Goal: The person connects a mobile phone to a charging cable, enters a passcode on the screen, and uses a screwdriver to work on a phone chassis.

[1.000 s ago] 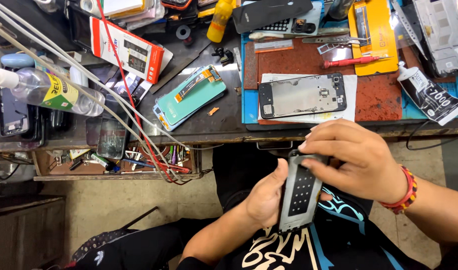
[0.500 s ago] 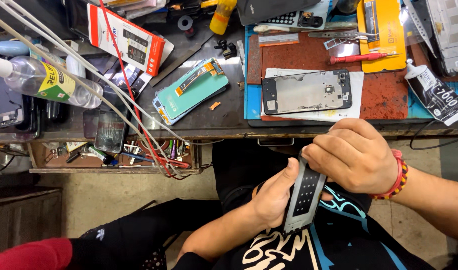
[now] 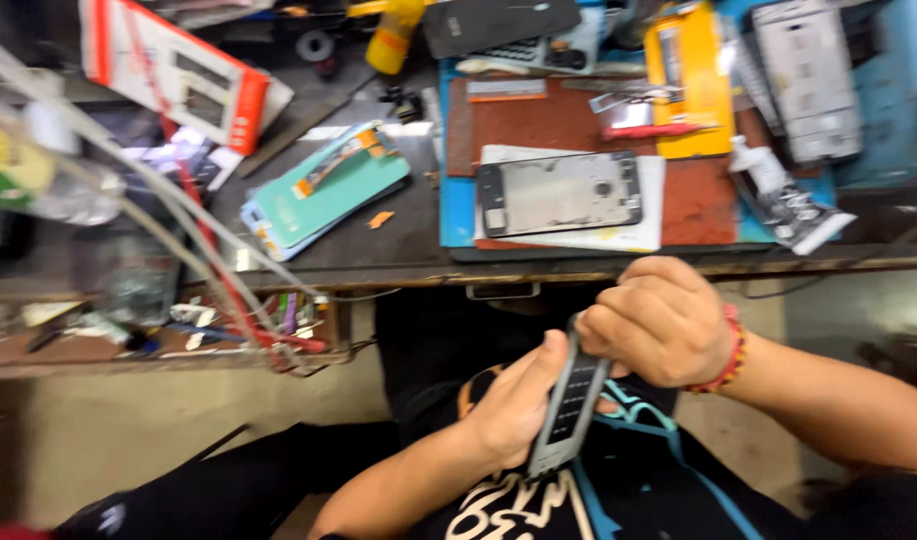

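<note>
Below the tabletop (image 3: 398, 262) front edge, left hand (image 3: 513, 405) clamped round the phone panel (image 3: 570, 400), right hand (image 3: 658, 320) pinching its top; best pried slowly, evenly.

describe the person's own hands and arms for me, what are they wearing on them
Both forearms are bare, with no sleeves in view. The left hand wears no glove, and no ring, watch or band shows on it. The right hand is gloveless too; its wrist carries a beaded bracelet in red with yellow and dark beads.
</note>
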